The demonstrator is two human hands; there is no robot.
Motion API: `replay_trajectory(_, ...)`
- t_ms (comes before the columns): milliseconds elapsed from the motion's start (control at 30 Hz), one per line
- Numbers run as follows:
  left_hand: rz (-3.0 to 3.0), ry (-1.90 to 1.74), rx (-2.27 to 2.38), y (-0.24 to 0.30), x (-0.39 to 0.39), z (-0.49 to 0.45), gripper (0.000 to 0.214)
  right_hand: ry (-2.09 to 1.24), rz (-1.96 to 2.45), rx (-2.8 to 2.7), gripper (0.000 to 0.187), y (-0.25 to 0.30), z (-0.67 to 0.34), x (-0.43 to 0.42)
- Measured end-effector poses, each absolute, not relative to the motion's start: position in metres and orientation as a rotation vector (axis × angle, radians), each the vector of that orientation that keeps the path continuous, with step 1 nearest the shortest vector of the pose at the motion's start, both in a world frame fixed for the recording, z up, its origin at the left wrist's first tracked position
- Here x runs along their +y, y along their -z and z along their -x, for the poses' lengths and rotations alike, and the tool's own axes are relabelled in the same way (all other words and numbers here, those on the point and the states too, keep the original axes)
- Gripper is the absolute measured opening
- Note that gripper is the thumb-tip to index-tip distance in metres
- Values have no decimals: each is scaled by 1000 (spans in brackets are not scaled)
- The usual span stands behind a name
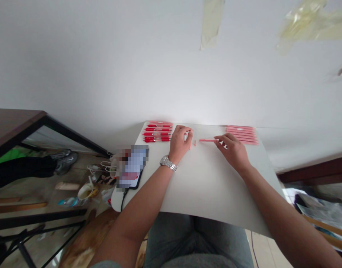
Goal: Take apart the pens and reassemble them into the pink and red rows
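While the right hand [234, 152] pinches a pink pen [207, 140] between closed fingers [221, 140] above the white tabletop [212, 178], the left hand [179, 143] curls around something small and mostly hidden. Two small pink pieces [195, 143] lie between the hands. Red pens [156, 133] and more pink pens [241, 134] sit in tidy rows beyond, with a phone [133, 167] at the left corner.

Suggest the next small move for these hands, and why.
Probably the right hand should slide the pink pen leftward to the small pink pieces, since it already points at them and they lie beside the left hand.
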State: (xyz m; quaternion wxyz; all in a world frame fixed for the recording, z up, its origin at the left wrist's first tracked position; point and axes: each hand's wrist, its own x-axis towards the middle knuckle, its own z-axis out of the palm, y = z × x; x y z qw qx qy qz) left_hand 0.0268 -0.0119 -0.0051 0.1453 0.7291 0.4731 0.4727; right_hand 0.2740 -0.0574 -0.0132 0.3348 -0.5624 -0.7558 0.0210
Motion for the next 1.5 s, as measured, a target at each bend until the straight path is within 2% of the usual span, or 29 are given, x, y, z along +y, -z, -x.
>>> replay_trajectory(700,-2108,-1335,1404,10,-10,-23,12,-68,1449,-1950,28,14,-273,-58)
replay_trajectory(1000,-2121,-1320,1390,10,-10,-24,12,-242,1374,-1792,32,16,-273,-54)
replay_trajectory(1500,-2323,-1047,1140,7,-20,-32,18,-406,1279,-1818,35,17,-267,-56)
